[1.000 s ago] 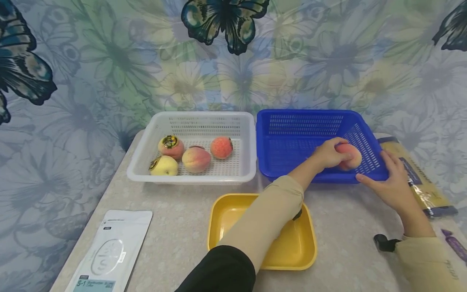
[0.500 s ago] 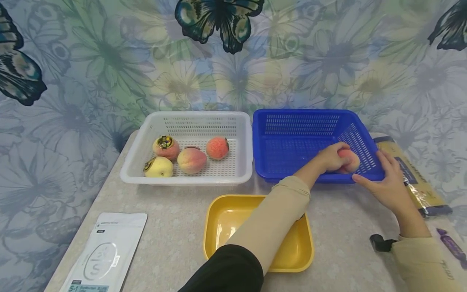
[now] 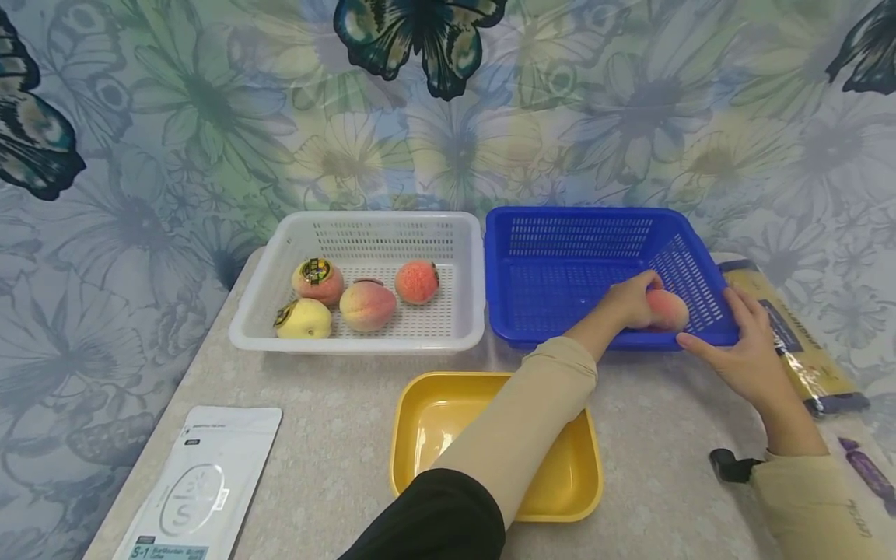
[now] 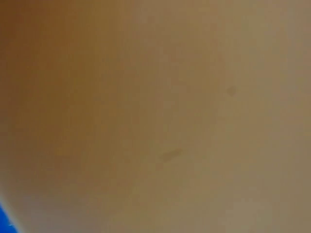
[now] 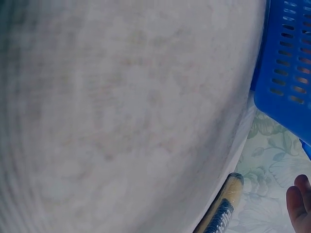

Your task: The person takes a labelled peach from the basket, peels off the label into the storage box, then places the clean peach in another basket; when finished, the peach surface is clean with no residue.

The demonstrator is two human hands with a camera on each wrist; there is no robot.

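My left hand [image 3: 630, 302] reaches into the blue basket [image 3: 560, 330] and grips a pink-orange peach [image 3: 668, 309] low in its front right corner, near the mesh wall. My right hand [image 3: 735, 350] rests with straight fingers against the outside of that same corner, thumb along the front rim. The left wrist view is filled by a blurred tan surface with a sliver of blue. In the right wrist view the blue basket [image 5: 286, 63] shows at the upper right and one fingertip [image 5: 299, 204] at the bottom right.
A white basket [image 3: 262, 311] at the left holds several peaches [image 3: 367, 305]. A yellow tray [image 3: 427, 420] lies in front, partly under my left arm. A white pouch [image 3: 196, 486] lies at the front left, a yellow-and-blue packet [image 3: 798, 342] at the right edge.
The left hand has lowered the peach a little further into the blue basket's corner. The right hand has stayed at the corner.
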